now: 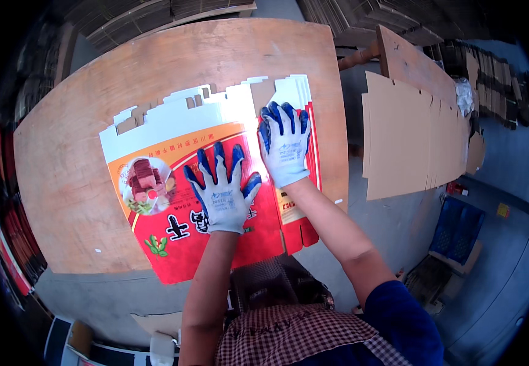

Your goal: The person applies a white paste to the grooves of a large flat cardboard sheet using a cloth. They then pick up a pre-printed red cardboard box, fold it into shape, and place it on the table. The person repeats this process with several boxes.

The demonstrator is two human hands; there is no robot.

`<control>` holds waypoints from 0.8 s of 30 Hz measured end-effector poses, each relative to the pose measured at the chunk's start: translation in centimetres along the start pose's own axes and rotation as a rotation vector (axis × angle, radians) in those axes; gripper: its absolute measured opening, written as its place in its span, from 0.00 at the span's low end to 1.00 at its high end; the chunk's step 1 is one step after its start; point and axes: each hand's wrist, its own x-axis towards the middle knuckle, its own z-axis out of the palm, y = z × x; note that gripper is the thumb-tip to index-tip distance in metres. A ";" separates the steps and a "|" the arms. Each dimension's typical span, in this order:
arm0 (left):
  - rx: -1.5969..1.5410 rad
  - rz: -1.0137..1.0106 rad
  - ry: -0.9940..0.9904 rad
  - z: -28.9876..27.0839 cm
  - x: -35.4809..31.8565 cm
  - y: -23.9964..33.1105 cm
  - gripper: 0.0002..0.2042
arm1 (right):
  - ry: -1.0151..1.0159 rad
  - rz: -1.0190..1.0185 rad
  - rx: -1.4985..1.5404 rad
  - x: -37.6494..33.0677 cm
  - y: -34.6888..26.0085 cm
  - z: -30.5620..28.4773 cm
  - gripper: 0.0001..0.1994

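Note:
A stack of flat printed cardboard box blanks [154,244] lies on the wooden table, red and orange with white notched flaps along the far edge. A picture of sliced meat on a plate is printed at its left. My left hand [223,194], in a white glove with blue fingertips, rests flat on the red panel with fingers spread. Farther right, my right hand [287,143], gloved the same way, lies on the right part of the blanks, fingers stretched toward the far flaps. Neither hand grips anything that I can see.
The wooden table [63,189] extends to the left and far side. Plain brown cardboard sheets [411,140] lie at the right, beside a wooden board [420,61]. Flat cardboard stacks [374,21] stand beyond the table. A blue plastic crate [456,229] sits on the floor at right.

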 end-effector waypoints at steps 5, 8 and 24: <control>0.026 0.012 0.011 -0.5 0.0 0.1 0.36 | -0.036 0.065 -0.018 -5.7 -2.7 -2.2 0.22; 0.018 0.034 0.063 -0.5 0.0 0.4 0.37 | -0.039 0.128 0.097 -9.5 -3.6 -5.2 0.23; -0.123 0.018 0.421 -1.7 -2.6 -4.7 0.35 | -0.599 0.718 -0.511 -13.4 20.9 -9.0 0.44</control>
